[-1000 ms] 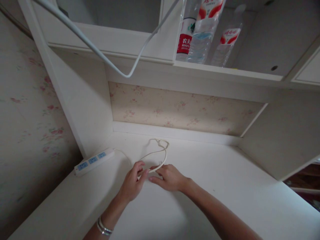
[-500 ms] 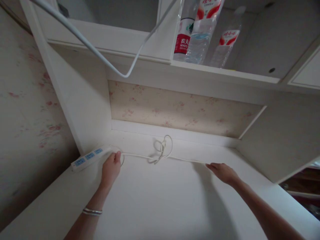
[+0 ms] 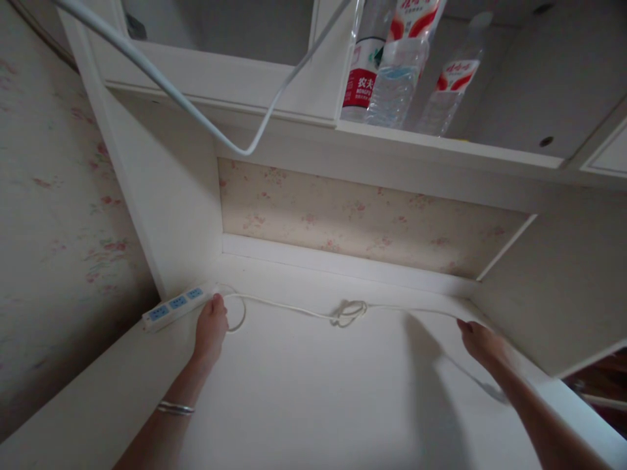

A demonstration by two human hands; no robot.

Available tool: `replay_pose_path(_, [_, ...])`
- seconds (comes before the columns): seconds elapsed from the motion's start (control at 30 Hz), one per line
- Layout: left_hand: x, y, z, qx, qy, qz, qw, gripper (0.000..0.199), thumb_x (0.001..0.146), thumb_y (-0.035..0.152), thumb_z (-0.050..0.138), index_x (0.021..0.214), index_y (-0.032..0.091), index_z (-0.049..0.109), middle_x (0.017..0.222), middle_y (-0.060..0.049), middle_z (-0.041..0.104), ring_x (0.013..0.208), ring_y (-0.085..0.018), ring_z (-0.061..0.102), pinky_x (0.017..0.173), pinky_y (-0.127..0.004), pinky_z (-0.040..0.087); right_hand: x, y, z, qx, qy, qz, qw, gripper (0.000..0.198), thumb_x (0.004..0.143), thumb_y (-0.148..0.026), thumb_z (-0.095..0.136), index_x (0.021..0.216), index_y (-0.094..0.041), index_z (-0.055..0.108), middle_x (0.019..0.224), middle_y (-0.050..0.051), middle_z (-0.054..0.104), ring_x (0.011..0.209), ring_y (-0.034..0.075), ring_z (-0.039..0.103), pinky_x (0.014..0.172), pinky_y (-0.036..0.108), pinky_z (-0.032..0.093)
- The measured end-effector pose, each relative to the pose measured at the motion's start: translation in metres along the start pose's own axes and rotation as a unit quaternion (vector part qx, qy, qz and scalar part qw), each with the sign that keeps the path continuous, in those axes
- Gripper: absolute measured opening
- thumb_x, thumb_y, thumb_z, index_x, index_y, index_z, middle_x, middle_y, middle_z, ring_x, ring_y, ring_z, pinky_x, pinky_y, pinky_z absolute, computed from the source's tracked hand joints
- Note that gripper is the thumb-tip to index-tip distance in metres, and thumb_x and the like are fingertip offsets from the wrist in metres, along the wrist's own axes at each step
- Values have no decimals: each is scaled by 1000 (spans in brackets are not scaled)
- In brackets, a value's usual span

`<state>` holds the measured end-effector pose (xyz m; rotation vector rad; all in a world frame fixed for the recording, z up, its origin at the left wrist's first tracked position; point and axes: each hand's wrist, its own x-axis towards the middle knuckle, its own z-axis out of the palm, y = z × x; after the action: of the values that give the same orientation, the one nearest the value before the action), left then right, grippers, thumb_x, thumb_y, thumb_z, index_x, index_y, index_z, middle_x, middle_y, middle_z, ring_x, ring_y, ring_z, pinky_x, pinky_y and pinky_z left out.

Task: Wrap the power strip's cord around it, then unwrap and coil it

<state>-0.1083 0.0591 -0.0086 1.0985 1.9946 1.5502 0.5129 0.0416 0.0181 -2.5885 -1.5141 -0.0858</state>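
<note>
A white power strip (image 3: 179,307) with blue socket faces lies at the left of the white desktop (image 3: 313,398). My left hand (image 3: 211,326) is closed on its cord, close beside the strip's right end. From there the white power cord (image 3: 281,305) runs right to a small loose knot of loops (image 3: 350,313) resting near the desktop's back. Beyond the knot it reaches my right hand (image 3: 482,343), whose fingers pinch it. What hangs below the right hand is unclear; a thin grey streak shows there, perhaps a shadow.
Overhead, a thick pale cable (image 3: 196,121) droops across the view. Plastic bottles (image 3: 399,78) stand in an open shelf compartment (image 3: 519,91) above the desktop. White side panels (image 3: 171,196) bound the desk, with a flowered wall (image 3: 343,212) behind.
My right hand has moved right along the cord and my left hand slightly left. The raised tangle of cord has dropped, shifted right and become a flatter, tighter knot.
</note>
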Motion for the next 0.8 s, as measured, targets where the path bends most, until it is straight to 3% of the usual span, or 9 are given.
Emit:
replay_pose_path(0.13, [-13, 11, 6, -152, -72, 1, 986, 39, 85, 54, 36, 67, 20, 39, 55, 6, 40, 43, -8, 36, 40, -19, 28, -18, -72, -44, 145, -20, -139, 979, 49, 90, -44, 27, 125, -20, 50, 83, 10, 67, 64, 21, 63, 61, 32, 45])
replay_pose_path(0.2, [-19, 18, 8, -259, -119, -14, 958, 36, 83, 52, 45, 69, 20, 41, 57, 7, 39, 44, -7, 34, 40, -18, 26, -34, -107, -66, 241, -119, -174, 947, 46, 88, -42, 29, 118, -18, 54, 81, 9, 67, 62, 19, 63, 55, 29, 45])
replay_pose_path(0.27, [-23, 24, 7, -367, -161, -33, 916, 32, 80, 48, 54, 73, 19, 45, 61, 6, 43, 47, -6, 37, 43, -18, 30, -52, -135, -82, 283, -201, -219, 912, 39, 85, -36, 32, 110, -17, 57, 87, 9, 68, 77, 20, 65, 61, 27, 47])
replay_pose_path(0.33, [-26, 27, 5, -432, -195, -44, 880, 28, 77, 42, 61, 77, 17, 49, 67, 4, 48, 52, -7, 42, 48, -19, 35, -68, -155, -92, 249, -213, -293, 898, 32, 83, -32, 38, 103, -19, 59, 95, 9, 69, 88, 20, 64, 70, 27, 47])
replay_pose_path(0.4, [-28, 26, 3, -455, -222, -44, 861, 26, 76, 39, 65, 83, 17, 54, 73, 3, 51, 58, -8, 47, 53, -21, 39, -83, -170, -96, 137, -156, -347, 915, 25, 80, -33, 47, 97, -21, 61, 92, 8, 69, 86, 21, 64, 72, 29, 45])
replay_pose_path(0.5, [-30, 21, 3, -448, -246, -40, 858, 30, 76, 40, 65, 94, 16, 58, 76, 2, 52, 63, -9, 52, 60, -23, 42, -103, -186, -98, -29, -36, -355, 934, 26, 80, -45, 53, 77, -21, 64, 76, 8, 66, 70, 22, 62, 64, 31, 41])
replay_pose_path(0.57, [-31, 16, 7, -435, -247, -40, 865, 33, 77, 43, 63, 96, 16, 59, 75, 3, 53, 64, -9, 53, 64, -25, 44, -113, -194, -100, -31, -7, -367, 930, 40, 84, -52, 46, 64, -20, 61, 69, 7, 61, 64, 20, 58, 60, 29, 38])
replay_pose_path(0.7, [-36, 11, 17, -390, -253, -54, 884, 39, 76, 51, 61, 91, 15, 59, 69, 4, 51, 63, -10, 55, 69, -28, 47, -128, -206, -104, 165, -114, -344, 917, 53, 86, -62, 36, 57, -19, 47, 54, -1, 47, 51, 12, 43, 50, 24, 30])
replay_pose_path(0.8, [-43, 12, 23, -340, -275, -37, 899, 39, 79, 53, 56, 90, 15, 59, 67, 4, 50, 63, -12, 56, 71, -29, 48, -140, -214, -105, 321, -196, -289, 881, 51, 84, -65, 37, 62, -20, 42, 52, -5, 38, 47, 10, 33, 46, 23, 26])
